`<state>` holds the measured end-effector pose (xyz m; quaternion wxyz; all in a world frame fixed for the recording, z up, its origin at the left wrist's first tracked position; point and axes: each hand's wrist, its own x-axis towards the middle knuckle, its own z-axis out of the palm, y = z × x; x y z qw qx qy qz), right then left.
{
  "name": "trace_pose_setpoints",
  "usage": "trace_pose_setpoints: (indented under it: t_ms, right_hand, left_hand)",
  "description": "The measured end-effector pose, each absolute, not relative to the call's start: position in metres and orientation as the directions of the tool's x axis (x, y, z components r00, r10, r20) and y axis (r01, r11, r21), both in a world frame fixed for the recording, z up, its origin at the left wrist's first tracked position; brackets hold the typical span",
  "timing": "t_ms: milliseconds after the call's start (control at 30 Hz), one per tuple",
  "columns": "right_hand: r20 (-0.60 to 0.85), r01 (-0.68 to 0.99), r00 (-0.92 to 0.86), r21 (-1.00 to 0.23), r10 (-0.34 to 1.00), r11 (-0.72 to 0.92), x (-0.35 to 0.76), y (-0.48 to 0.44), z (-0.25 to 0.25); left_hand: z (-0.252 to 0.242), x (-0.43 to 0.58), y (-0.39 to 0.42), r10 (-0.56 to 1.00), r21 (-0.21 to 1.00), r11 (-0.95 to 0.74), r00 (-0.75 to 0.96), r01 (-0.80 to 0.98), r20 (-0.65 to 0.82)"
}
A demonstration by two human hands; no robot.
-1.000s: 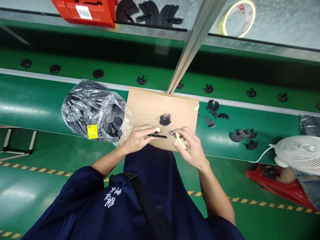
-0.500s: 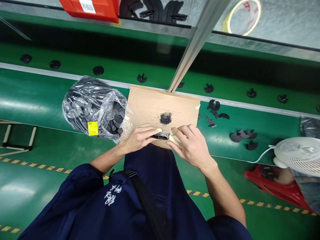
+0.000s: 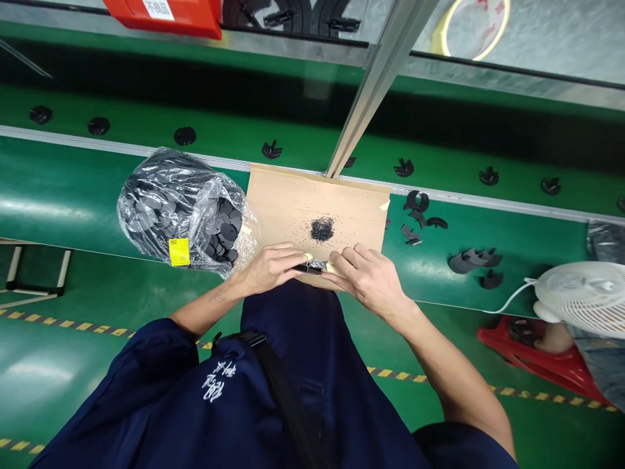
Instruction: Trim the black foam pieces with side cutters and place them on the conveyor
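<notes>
In the head view, the left hand (image 3: 271,266) pinches a dark, thin-edged plastic part (image 3: 307,269) between thumb and fingers, a pale cover showing at one fingertip. The right hand (image 3: 368,277) is curled around small metal-headed nippers (image 3: 318,264), their head meeting or just over the part; whether the jaws bite is too small to tell. Both hands are at the near edge of a cardboard sheet (image 3: 278,195), with a heap of black crumbs (image 3: 322,228) just beyond them. A clear plastic bag (image 3: 201,189) of black discs (image 3: 228,231) lies on the person's left, and curved black pieces (image 3: 466,261) lie on the right. The step in hand looks like trimming that part; the next move seems to call for a firm left pinch and a small, controlled squeeze from the right
</notes>
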<state>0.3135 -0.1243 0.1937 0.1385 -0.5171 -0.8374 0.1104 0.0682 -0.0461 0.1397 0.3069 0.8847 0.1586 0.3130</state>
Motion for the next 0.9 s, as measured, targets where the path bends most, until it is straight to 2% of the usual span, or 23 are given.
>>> trace_pose_setpoints:
  t_ms: [133, 233, 300, 367, 433, 467, 567, 667, 900]
  right_hand:
    - [0.140, 0.762, -0.352, -0.531, 0.925, 0.370, 0.318, -0.119, 0.175]
    - [0.077, 0.701, -0.215, -0.682, 0.974, 0.209, 0.323, -0.109, 0.150]
    - [-0.043, 0.714, -0.135, -0.697, 0.990, 0.066, 0.326, -0.100, 0.130]
    - [-0.186, 0.758, -0.061, -0.648, 0.981, -0.076, 0.327, -0.092, 0.112]
    - [-0.261, 0.748, 0.005, -0.639, 0.965, -0.177, 0.327, -0.087, 0.100]
    - [-0.269, 0.705, 0.017, -0.680, 0.963, -0.203, 0.326, -0.087, 0.098]
    - [-0.222, 0.437, -0.023, -0.879, 0.975, -0.189, 0.319, -0.091, 0.108]
    - [-0.148, 0.232, -0.033, -0.963, 0.988, -0.137, 0.306, -0.099, 0.131]
    - [-0.004, 0.215, 0.015, -0.977, 1.000, -0.007, 0.295, -0.114, 0.159]
  left_hand:
    - [0.138, 0.070, -0.044, 0.528, 0.677, -0.727, 0.724, 0.115, 0.444]
    - [0.136, 0.073, -0.043, 0.586, 0.702, -0.695, 0.688, 0.153, 0.429]
    - [0.136, 0.075, -0.044, 0.649, 0.749, -0.632, 0.663, 0.197, 0.373]
    - [0.136, 0.077, -0.045, 0.721, 0.810, -0.532, 0.634, 0.247, 0.280]
    - [0.136, 0.078, -0.047, 0.777, 0.865, -0.416, 0.604, 0.280, 0.178]
    - [0.136, 0.078, -0.047, 0.795, 0.886, -0.363, 0.592, 0.289, 0.133]
    - [0.136, 0.079, -0.049, 0.821, 0.918, -0.260, 0.570, 0.301, 0.046]
    - [0.136, 0.080, -0.050, 0.832, 0.925, -0.243, 0.554, 0.293, 0.043]
    - [0.144, 0.084, -0.051, 0.806, 0.911, -0.352, 0.564, 0.214, 0.179]
